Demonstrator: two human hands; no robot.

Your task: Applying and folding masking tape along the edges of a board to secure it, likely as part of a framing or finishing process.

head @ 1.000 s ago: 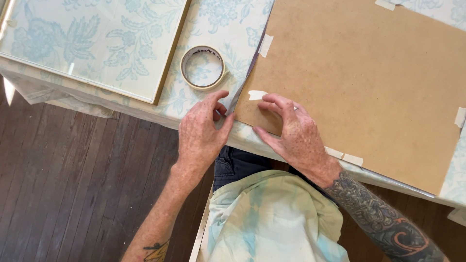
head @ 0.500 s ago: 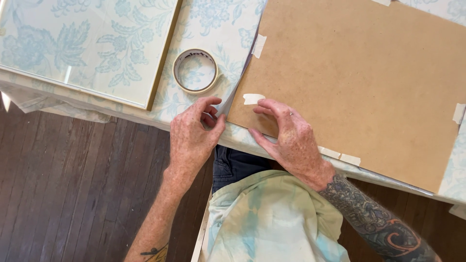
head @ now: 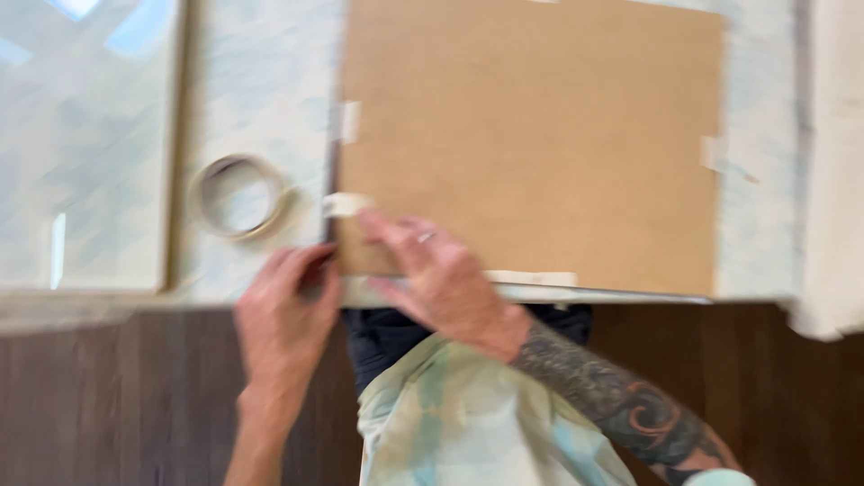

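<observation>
both hands point(head: 286, 310) point(head: 441, 279) stayed at the brown board's point(head: 531, 135) corner beside tape roll point(head: 238, 196).

Pretty blurry shot, but the right hand point(head: 441, 274) lies flat on the brown board's point(head: 531, 135) near-left corner. The left hand point(head: 288, 310) pinches just beside that corner, tape roll point(head: 238, 195) sitting left of the board.

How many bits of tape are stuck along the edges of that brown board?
4 show: one high on the left edge, one lower on the left edge just above the right hand, a long strip on the near edge, one on the right edge. The hands may hide more.
</observation>
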